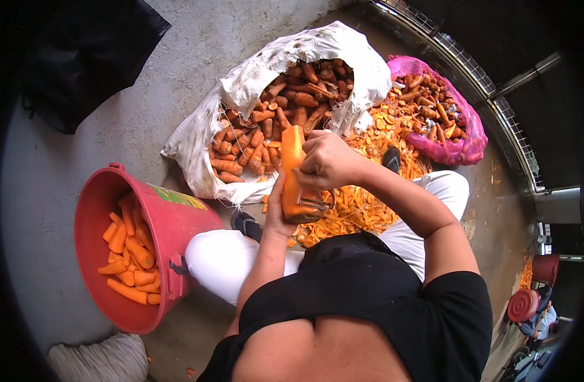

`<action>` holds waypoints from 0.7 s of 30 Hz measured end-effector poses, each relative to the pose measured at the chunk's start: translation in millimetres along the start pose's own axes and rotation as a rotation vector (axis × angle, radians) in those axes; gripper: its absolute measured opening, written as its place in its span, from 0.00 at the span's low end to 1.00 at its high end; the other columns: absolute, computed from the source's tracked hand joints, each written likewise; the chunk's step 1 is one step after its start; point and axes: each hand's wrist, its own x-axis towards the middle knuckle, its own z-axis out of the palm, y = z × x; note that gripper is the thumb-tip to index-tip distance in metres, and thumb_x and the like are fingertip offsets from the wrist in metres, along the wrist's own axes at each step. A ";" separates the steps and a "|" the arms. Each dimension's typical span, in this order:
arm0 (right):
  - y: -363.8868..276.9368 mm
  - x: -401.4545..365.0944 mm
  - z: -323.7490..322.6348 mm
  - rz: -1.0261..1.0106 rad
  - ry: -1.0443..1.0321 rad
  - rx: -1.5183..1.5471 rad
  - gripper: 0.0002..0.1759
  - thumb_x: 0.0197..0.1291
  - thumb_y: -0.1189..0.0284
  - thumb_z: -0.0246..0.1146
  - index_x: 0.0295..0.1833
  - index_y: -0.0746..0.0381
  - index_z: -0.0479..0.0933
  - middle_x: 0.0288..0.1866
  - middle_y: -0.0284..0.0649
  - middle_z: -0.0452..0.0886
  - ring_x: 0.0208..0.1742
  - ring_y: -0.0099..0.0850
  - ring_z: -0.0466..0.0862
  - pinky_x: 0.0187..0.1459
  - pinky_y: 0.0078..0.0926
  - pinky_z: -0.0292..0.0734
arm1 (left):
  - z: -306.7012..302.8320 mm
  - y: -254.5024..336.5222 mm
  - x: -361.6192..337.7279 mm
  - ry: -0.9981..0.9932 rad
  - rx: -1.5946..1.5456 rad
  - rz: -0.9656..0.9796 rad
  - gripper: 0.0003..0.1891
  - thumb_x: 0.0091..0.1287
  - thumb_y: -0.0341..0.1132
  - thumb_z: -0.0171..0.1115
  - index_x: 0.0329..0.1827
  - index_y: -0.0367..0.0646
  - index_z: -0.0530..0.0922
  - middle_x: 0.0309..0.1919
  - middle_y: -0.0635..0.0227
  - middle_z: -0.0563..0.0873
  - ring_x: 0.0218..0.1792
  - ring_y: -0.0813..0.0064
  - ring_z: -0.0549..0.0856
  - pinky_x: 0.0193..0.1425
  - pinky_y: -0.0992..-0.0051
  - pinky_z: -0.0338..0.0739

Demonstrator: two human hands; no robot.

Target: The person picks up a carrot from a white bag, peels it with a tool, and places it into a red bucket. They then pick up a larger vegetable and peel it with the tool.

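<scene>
Black shirt [368,299] foremost, right hand [332,160] holds peeler [313,204] against carrot [293,148].

The floor [499,197] is looking brown and shiny over here. A white sack [362,57] is lying on it, a pink sack [475,130] sitting just beside. Orange peelings [362,213] are lying heaped near both, one sandal [390,159] resting among them. At left a red bucket [190,224] is standing, and scraps [190,371] are dotting the floor.
</scene>
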 end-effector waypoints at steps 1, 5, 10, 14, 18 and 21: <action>2.0 1.6 1.4 -0.012 0.007 0.016 0.19 0.51 0.71 0.65 0.10 0.55 0.71 0.09 0.31 0.65 0.18 0.31 0.70 0.29 0.34 0.64 | -3.7 0.7 0.5 -0.034 0.011 -0.006 0.26 0.76 0.55 0.49 0.64 0.45 0.72 0.51 0.62 0.83 0.49 0.67 0.85 0.54 0.63 0.82; 58.9 2.6 9.8 0.024 0.153 -0.216 0.18 0.52 0.73 0.65 0.11 0.53 0.75 0.08 0.30 0.65 0.14 0.26 0.69 0.25 0.30 0.69 | -4.5 3.2 -2.4 0.049 0.036 -0.011 0.28 0.76 0.54 0.49 0.67 0.40 0.69 0.51 0.58 0.84 0.47 0.62 0.86 0.53 0.61 0.82; 142.2 -8.4 -26.2 0.651 0.128 -0.927 0.22 0.60 0.67 0.56 0.12 0.58 0.75 0.11 0.39 0.76 0.16 0.37 0.79 0.44 0.38 0.76 | 12.3 -7.5 -8.3 -0.141 0.096 -0.056 0.32 0.76 0.52 0.48 0.75 0.39 0.58 0.65 0.56 0.73 0.59 0.62 0.80 0.61 0.62 0.79; 110.5 -12.0 -36.6 0.813 0.216 -0.490 0.23 0.66 0.60 0.56 0.20 0.57 0.84 0.11 0.39 0.78 0.13 0.30 0.78 0.30 0.34 0.75 | 15.6 -1.1 -5.6 -0.180 0.000 -0.043 0.32 0.77 0.53 0.45 0.75 0.39 0.58 0.66 0.56 0.73 0.59 0.61 0.80 0.62 0.61 0.78; 46.4 -19.7 -21.3 0.520 0.191 -0.100 0.21 0.67 0.58 0.60 0.23 0.51 0.88 0.08 0.30 0.73 0.09 0.22 0.70 0.19 0.27 0.70 | -4.3 -2.7 8.5 -0.017 -0.037 0.032 0.30 0.76 0.54 0.45 0.71 0.40 0.66 0.59 0.59 0.80 0.56 0.62 0.82 0.62 0.59 0.78; -4.0 -18.2 -13.7 0.287 0.171 -0.064 0.18 0.58 0.67 0.66 0.15 0.55 0.80 0.09 0.31 0.69 0.19 0.27 0.68 0.33 0.30 0.69 | 10.0 1.7 1.0 -0.105 -0.133 -0.034 0.27 0.78 0.53 0.43 0.69 0.42 0.69 0.56 0.60 0.82 0.56 0.65 0.83 0.61 0.61 0.78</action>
